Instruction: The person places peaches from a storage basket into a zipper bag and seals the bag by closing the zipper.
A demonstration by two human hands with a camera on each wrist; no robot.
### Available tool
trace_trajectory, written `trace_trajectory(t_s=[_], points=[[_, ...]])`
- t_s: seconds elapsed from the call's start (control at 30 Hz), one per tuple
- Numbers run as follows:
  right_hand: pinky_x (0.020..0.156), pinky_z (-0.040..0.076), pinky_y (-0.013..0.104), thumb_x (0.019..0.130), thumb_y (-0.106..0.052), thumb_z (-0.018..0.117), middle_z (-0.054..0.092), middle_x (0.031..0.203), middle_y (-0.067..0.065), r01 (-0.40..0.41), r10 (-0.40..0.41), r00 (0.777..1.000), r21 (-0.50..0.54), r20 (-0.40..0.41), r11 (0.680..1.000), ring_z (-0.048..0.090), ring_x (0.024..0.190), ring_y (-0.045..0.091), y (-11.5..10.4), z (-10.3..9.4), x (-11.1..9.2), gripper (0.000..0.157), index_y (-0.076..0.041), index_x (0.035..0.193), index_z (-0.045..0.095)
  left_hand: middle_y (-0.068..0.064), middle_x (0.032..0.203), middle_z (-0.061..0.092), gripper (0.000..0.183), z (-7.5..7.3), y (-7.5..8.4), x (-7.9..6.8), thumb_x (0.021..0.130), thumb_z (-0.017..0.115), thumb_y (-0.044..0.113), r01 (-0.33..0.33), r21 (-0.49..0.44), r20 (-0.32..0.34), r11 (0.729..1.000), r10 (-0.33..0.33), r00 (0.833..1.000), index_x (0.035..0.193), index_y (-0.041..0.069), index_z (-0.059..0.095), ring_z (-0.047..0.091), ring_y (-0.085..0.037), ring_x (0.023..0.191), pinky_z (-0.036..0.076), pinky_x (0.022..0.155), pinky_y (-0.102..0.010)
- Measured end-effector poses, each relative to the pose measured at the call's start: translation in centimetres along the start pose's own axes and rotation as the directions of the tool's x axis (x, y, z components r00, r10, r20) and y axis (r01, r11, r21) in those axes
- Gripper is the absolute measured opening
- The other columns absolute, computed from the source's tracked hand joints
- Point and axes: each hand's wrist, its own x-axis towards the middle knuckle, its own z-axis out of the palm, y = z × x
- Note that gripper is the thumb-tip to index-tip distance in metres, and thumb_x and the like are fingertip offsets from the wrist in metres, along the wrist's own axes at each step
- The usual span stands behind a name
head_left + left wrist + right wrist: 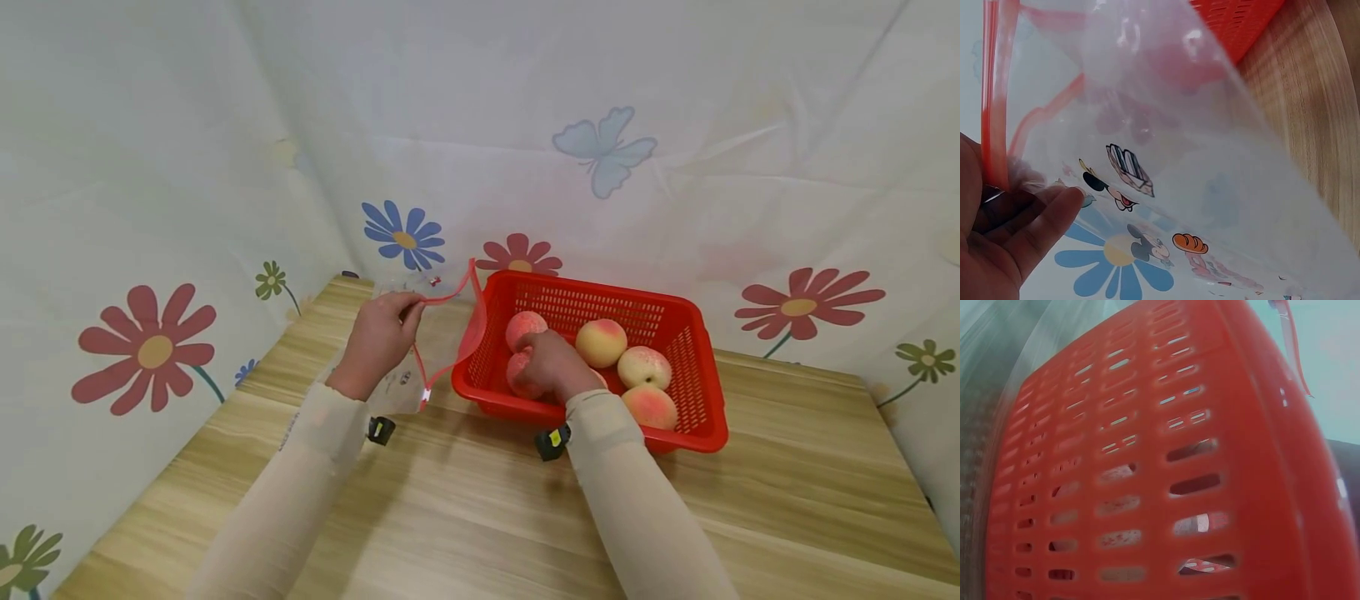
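My left hand (pixel 382 337) pinches the red-edged mouth of a clear zip bag (pixel 442 337) between thumb and fingers, and the mouth gapes toward the basket. Cartoon prints cover the bag's film, seen close in the left wrist view. Inside the red plastic basket (pixel 708 375), my right hand (pixel 557 365) grips a pinkish peach (pixel 521 375) near the left end. Another peach (pixel 527 327) lies just behind it. The basket's slotted wall (pixel 1147 456) fills the right wrist view and hides most of the hand there.
Further peaches lie in the basket's right part: a yellowish one (pixel 601 342), a pale one (pixel 644 367) and a pink-topped one (pixel 650 407). The wood-grain table (pixel 450 517) meets a flower-printed cloth (pixel 480 108) behind and at the sides.
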Motion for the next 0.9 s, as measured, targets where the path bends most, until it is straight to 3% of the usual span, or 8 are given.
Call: trace_trajectory(t_s=[0.37, 0.67, 0.9], points=[[0.071, 0.056, 0.033, 0.066, -0.01, 0.081, 0.057, 0.111, 0.007, 0.061, -0.063, 0.998, -0.126, -0.017, 0.99, 0.053, 0.098, 0.027, 0.33, 0.31, 0.09, 0.073, -0.019, 0.134, 0.054, -0.012, 0.084, 0.072, 0.019, -0.07, 0.22, 0.02, 0.094, 0.061, 0.013, 0.005, 0.01, -0.002, 1.0, -0.005, 1.0, 0.1, 0.0, 0.073, 0.063, -0.023, 0.069, 0.056, 0.067, -0.038], [0.071, 0.055, 0.031, 0.066, -0.009, 0.081, 0.059, 0.107, 0.005, 0.078, -0.083, 0.996, -0.123, -0.035, 0.989, 0.053, 0.098, 0.026, 0.5, 0.49, 0.12, 0.067, -0.02, 0.128, 0.057, -0.012, 0.082, 0.071, 0.02, -0.14, 0.26, -0.17, 0.095, 0.06, 0.014, 0.018, 0.013, 0.015, 1.0, -0.018, 1.0, 0.101, -0.001, 0.072, 0.061, -0.022, 0.068, 0.055, 0.066, -0.038], [0.076, 0.055, 0.034, 0.066, -0.009, 0.082, 0.06, 0.109, 0.003, 0.08, -0.087, 0.995, -0.136, -0.045, 0.987, 0.053, 0.099, 0.025, 0.47, 0.39, 0.03, 0.071, -0.019, 0.131, 0.057, -0.011, 0.082, 0.071, 0.02, -0.35, 0.32, -0.15, 0.095, 0.06, 0.015, 0.038, 0.002, 0.026, 0.999, -0.038, 0.999, 0.102, 0.0, 0.072, 0.06, -0.022, 0.068, 0.054, 0.066, -0.036]])
